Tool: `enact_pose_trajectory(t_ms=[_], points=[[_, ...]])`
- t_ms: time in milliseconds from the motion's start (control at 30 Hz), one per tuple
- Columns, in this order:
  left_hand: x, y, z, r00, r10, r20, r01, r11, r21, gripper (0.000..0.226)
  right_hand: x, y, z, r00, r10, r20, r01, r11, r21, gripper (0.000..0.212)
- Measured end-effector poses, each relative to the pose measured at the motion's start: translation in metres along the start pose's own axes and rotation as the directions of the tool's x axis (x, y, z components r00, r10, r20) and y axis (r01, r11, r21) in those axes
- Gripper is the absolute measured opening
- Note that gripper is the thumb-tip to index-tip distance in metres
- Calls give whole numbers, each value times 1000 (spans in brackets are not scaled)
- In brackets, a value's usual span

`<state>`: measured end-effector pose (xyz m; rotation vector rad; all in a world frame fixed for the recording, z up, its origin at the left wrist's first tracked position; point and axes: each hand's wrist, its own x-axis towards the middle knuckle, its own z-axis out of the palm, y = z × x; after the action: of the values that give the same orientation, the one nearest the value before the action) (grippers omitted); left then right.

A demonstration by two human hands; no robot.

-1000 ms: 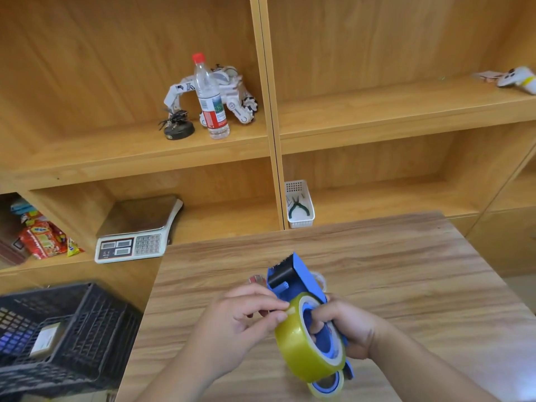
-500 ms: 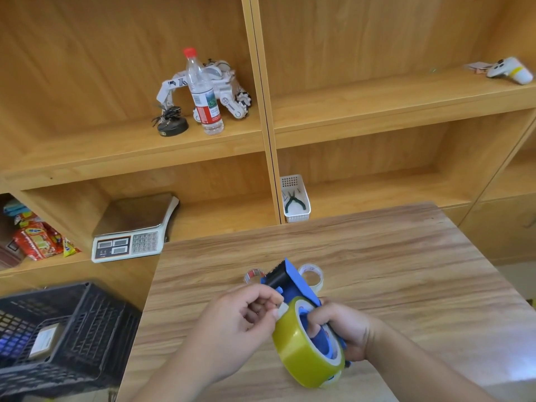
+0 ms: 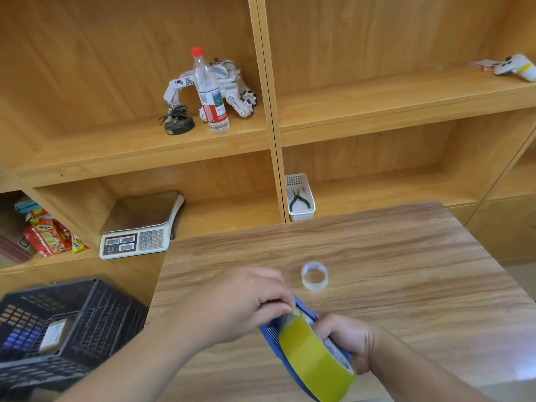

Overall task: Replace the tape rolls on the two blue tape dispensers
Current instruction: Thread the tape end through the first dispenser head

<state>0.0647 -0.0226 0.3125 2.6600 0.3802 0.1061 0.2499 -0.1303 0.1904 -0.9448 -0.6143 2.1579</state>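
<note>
Both hands grip the dispenser [image 3: 272, 333]: left hand [image 3: 232, 309] pinches its top, right hand [image 3: 345, 338] clasps the tape [image 3: 313, 361]. A clear roll [image 3: 314, 276] lies at one o'clock; crate [image 3: 58, 329] at nine.

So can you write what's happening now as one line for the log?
step: fitting yellow tape roll on blue dispenser | left hand: pinching tape end | right hand: holding dispenser | small clear roll: on table

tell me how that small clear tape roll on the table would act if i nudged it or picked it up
The small clear tape roll lies flat on its side face on the table, so a nudge would probably slide it rather than roll it. It looks thin-walled and mostly hollow, so likely light. Stood on edge, its round shape would probably roll away.
</note>
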Motion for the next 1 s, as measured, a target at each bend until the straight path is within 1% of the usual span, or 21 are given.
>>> enact_pose_trajectory(t_ms=[100,167,233,333,400,467,533,600,667,733,833,933,1000], points=[[14,1,-7,998,55,31,-56,998,14,13,-2,2,4,999,-28,36,25,997,67,32],[20,-1,-9,997,67,34,-68,998,20,13,-6,0,7,997,-55,52,51,995,81,35],[22,-4,-9,998,68,0,-68,998,9,13,-8,0,9,994,-82,74,75,992,100,42],[21,-9,-6,993,55,-105,-58,998,-27,13,-9,2,12,985,-148,90,133,979,154,49],[20,-11,-4,987,37,-157,-47,997,-60,12,-9,2,12,982,-168,92,153,976,154,55],[19,-13,-3,983,16,-182,-33,995,-91,10,-10,2,12,978,-186,93,168,971,168,54],[17,-14,-3,982,-38,-184,14,992,-126,10,-11,2,11,979,-183,89,166,972,168,50],[17,-15,-4,980,-105,-167,79,985,-154,9,-11,2,12,985,-164,50,156,979,135,42],[16,-18,-6,975,-168,-147,143,975,-167,8,-12,2,10,989,-151,8,150,985,86,41],[14,-21,-8,965,-227,-132,201,963,-182,8,-12,3,8,989,-135,-66,136,991,4,39],[9,-23,-13,942,-308,-134,275,936,-218,9,-13,2,7,984,-108,-143,95,990,-100,30],[6,-27,-19,918,-366,-152,321,912,-255,15,-17,-2,11,983,-90,-158,62,983,-173,35],[4,-31,-24,903,-406,-138,361,894,-267,13,-20,-4,13,986,-92,-136,64,977,-204,38]])
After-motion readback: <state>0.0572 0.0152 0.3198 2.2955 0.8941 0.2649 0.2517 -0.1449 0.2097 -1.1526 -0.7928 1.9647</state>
